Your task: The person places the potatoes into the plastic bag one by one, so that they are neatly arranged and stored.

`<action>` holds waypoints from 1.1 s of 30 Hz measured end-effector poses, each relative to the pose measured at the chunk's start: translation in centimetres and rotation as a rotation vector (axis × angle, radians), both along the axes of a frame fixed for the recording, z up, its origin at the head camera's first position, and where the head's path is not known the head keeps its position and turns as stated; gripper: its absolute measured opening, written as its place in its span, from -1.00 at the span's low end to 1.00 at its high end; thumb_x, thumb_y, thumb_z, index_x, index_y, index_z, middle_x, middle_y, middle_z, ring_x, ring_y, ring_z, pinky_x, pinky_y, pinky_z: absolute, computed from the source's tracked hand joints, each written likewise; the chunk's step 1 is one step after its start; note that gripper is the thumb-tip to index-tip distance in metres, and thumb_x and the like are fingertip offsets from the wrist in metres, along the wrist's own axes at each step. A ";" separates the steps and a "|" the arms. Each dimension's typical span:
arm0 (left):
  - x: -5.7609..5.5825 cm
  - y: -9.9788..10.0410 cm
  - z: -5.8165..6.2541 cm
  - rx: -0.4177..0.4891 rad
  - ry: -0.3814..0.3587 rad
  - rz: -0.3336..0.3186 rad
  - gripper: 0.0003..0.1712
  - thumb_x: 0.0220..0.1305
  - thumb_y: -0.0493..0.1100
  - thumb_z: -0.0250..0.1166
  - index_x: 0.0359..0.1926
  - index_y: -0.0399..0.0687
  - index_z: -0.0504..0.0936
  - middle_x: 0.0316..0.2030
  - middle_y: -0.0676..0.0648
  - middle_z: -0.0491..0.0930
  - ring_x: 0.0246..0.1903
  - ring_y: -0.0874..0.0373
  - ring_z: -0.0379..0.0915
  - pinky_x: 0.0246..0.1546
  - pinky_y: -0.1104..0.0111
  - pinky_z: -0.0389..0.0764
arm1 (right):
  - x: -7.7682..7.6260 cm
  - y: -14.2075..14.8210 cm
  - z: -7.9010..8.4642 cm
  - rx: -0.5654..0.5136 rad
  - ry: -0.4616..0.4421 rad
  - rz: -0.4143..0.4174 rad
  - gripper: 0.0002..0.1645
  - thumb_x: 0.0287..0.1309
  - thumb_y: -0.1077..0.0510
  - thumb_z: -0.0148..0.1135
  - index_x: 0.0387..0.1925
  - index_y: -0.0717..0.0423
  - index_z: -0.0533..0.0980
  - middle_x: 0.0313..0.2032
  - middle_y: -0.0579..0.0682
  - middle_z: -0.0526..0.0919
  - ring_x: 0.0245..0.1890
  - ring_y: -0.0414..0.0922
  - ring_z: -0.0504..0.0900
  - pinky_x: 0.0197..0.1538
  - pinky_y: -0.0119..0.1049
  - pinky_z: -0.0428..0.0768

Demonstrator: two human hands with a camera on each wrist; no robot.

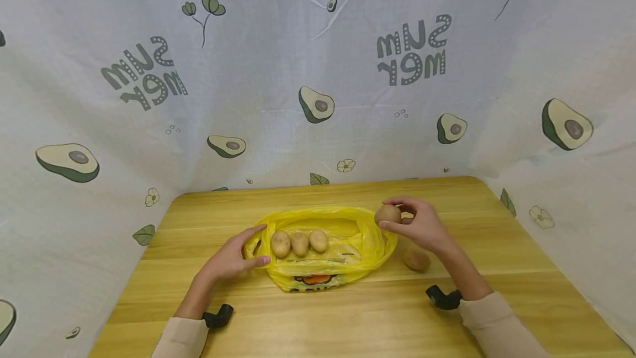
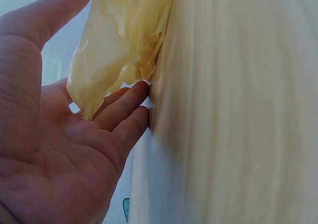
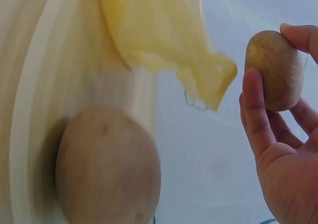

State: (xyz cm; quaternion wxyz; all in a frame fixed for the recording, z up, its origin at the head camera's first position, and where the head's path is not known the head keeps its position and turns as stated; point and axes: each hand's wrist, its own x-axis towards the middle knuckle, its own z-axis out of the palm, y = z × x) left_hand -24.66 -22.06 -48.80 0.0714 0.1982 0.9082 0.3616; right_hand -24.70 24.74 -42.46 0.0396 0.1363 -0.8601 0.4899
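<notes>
A yellow plastic bag [image 1: 318, 267] lies on the table with its mouth spread wide. Inside, toward its left end, three potatoes [image 1: 300, 244] sit side by side. My left hand [image 1: 233, 256] rests at the bag's left end, thumb and index finger spread along the rim. In the left wrist view, bag plastic [image 2: 119, 40] hangs between the thumb and the extended fingers [image 2: 121, 107]. My right hand [image 1: 419, 222] holds a potato [image 1: 387, 214] between thumb and fingertips, at the bag's right rim. From the right wrist, this potato [image 3: 275, 70] appears raised beside the bag's handle [image 3: 213, 80].
Another potato [image 1: 416, 259] lies on the wooden table [image 1: 358, 314] right of the bag, below my right forearm; it looms large as a potato [image 3: 108, 167] in the right wrist view. A printed cloth [image 1: 268, 70] hangs behind the table and along both sides.
</notes>
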 end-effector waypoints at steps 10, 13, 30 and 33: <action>-0.1 -0.1 0.0 -0.003 0.006 0.003 0.03 0.20 0.27 0.46 0.58 0.12 0.25 0.52 -0.19 0.28 0.52 -0.26 0.16 0.49 -0.23 0.19 | -0.4 -3.3 -0.3 -0.041 0.003 0.052 -0.37 0.09 0.11 0.59 0.14 0.20 0.52 0.08 0.20 0.64 -0.04 0.06 0.67 -0.06 -0.36 0.73; -0.1 -0.1 -0.1 -0.003 0.013 -0.002 0.03 0.21 0.28 0.45 0.58 0.11 0.25 0.52 -0.19 0.28 0.52 -0.26 0.17 0.49 -0.23 0.19 | -0.6 -4.3 -0.7 -0.049 -0.004 0.075 -0.37 0.06 0.09 0.61 0.12 0.15 0.52 0.07 0.17 0.65 -0.04 0.06 0.68 -0.05 -0.35 0.73; -0.4 -0.2 -0.4 0.003 0.021 -0.017 0.02 0.21 0.27 0.45 0.58 0.10 0.26 0.52 -0.16 0.29 0.52 -0.23 0.17 0.50 -0.21 0.19 | -1.4 -8.2 -2.7 -0.015 -0.076 0.179 -0.40 0.05 0.13 0.60 0.13 0.16 0.60 0.14 0.17 0.65 -0.03 0.08 0.71 -0.11 -0.30 0.77; -0.4 -0.3 -0.4 0.000 0.019 -0.016 0.02 0.21 0.27 0.45 0.58 0.10 0.25 0.52 -0.17 0.29 0.52 -0.24 0.17 0.49 -0.21 0.20 | -1.4 -8.6 -2.9 0.000 -0.091 0.193 -0.41 0.05 0.15 0.60 0.12 0.18 0.60 0.11 0.18 0.65 -0.03 0.08 0.71 -0.13 -0.30 0.77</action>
